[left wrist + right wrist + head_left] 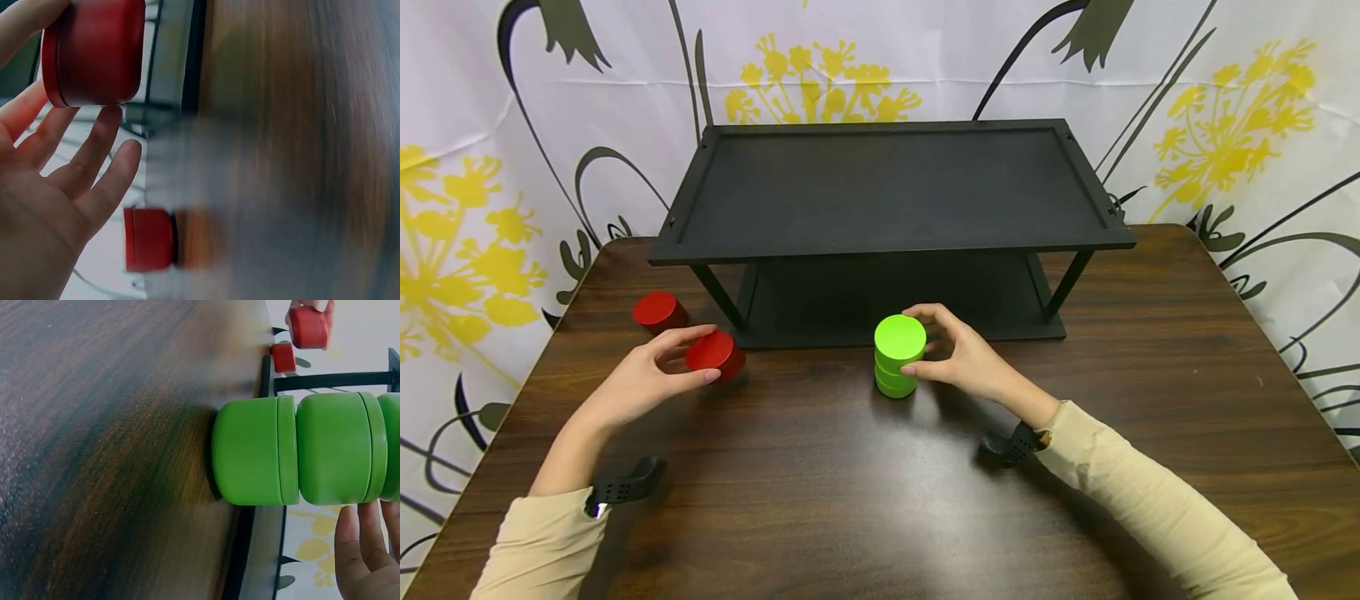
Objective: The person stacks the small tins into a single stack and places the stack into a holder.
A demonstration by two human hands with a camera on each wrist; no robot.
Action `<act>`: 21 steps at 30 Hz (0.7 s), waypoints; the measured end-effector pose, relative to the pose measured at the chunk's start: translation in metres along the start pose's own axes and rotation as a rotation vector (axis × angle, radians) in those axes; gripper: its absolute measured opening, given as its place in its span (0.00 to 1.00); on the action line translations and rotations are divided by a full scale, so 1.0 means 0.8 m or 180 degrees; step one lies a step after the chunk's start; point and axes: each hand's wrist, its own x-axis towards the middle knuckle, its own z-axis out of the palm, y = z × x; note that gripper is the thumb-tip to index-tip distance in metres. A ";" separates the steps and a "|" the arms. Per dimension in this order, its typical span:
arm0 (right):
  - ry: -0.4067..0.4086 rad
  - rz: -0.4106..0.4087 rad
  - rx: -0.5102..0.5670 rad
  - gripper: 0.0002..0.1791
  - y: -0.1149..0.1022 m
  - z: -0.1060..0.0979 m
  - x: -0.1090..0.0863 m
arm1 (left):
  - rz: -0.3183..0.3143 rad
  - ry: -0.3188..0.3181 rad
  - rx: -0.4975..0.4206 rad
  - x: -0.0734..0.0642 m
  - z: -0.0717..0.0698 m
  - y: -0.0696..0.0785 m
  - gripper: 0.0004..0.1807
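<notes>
My left hand (640, 379) holds a round red tin (718, 353) between thumb and fingers. In the left wrist view this lidded tin (99, 56) is raised off the table. Behind it a second red tin (658, 312) stands on the wood. Near the middle, several lidded green tins are piled upright; the top green tin (900, 336) has my right hand (972, 357) around its right side, thumb in front and fingers behind. The right wrist view shows the bottom green tin (247, 452) on the table and another green tin (334, 449) stacked on it.
A black two-level shelf (887, 192) stands at the back of the brown wooden table (820, 500), its lower board just behind the green stack. A flowered cloth (1247, 50) hangs behind. Each wrist wears a black strap with a camera (1011, 446).
</notes>
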 end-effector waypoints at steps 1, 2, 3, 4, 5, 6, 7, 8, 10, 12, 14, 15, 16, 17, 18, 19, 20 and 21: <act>-0.0001 -0.0001 0.0000 0.35 0.001 0.000 0.000 | 0.0041 -0.0002 -0.0006 0.001 0.003 0.005 0.37; -0.0001 -0.0005 0.0006 0.35 0.001 0.000 0.001 | 0.0094 -0.0010 -0.0026 0.003 0.006 0.010 0.36; 0.0000 -0.0008 0.0005 0.35 0.002 0.000 0.001 | 0.0142 -0.0015 -0.0049 0.004 0.008 0.015 0.36; 0.0001 -0.0011 0.0005 0.35 0.003 0.000 0.001 | 0.0190 -0.0018 -0.0076 0.005 0.011 0.020 0.36; 0.0002 -0.0011 0.0009 0.35 0.004 0.000 0.001 | 0.0229 -0.0017 -0.0096 0.006 0.014 0.025 0.35; 0.0005 -0.0013 0.0010 0.35 0.004 0.000 0.001 | 0.0256 -0.0013 -0.0116 0.007 0.016 0.030 0.35; 0.0004 -0.0017 0.0010 0.35 0.004 0.000 0.001 | 0.0304 -0.0013 -0.0143 0.008 0.019 0.035 0.35; 0.0004 -0.0022 0.0010 0.35 0.004 0.000 0.001 | 0.0345 -0.0009 -0.0177 0.010 0.022 0.040 0.35; 0.0008 -0.0026 0.0004 0.35 0.004 0.000 0.002 | 0.0413 0.0003 -0.0252 0.012 0.028 0.049 0.34; 0.0011 -0.0029 0.0007 0.35 0.004 0.000 0.002 | 0.0465 0.0009 -0.0356 0.015 0.035 0.059 0.34; 0.0011 -0.0030 0.0007 0.35 0.004 0.000 0.001 | 0.0486 -0.0016 -0.0524 0.016 0.041 0.067 0.34; 0.0011 -0.0028 0.0009 0.35 0.004 0.001 0.001 | 0.0498 -0.0027 -0.0610 0.017 0.043 0.071 0.34; 0.0009 -0.0026 0.0010 0.35 0.003 0.000 0.001 | 0.0515 -0.0024 -0.0677 0.017 0.046 0.075 0.34; 0.0008 -0.0027 0.0008 0.35 0.003 0.000 0.001 | 0.0536 -0.0009 -0.0735 0.018 0.048 0.079 0.34; 0.0006 -0.0023 0.0009 0.35 0.003 0.000 0.001 | 0.0566 0.0007 -0.0794 0.019 0.050 0.083 0.34; 0.0006 -0.0021 0.0008 0.35 0.004 0.000 0.001 | 0.0598 0.0022 -0.0854 0.020 0.052 0.086 0.34; 0.0005 -0.0019 0.0014 0.35 0.004 0.000 0.001 | 0.0646 0.0052 -0.0886 0.021 0.054 0.090 0.34; 0.0004 -0.0016 0.0019 0.35 0.003 0.000 0.001 | 0.0698 0.0084 -0.0920 0.022 0.055 0.093 0.34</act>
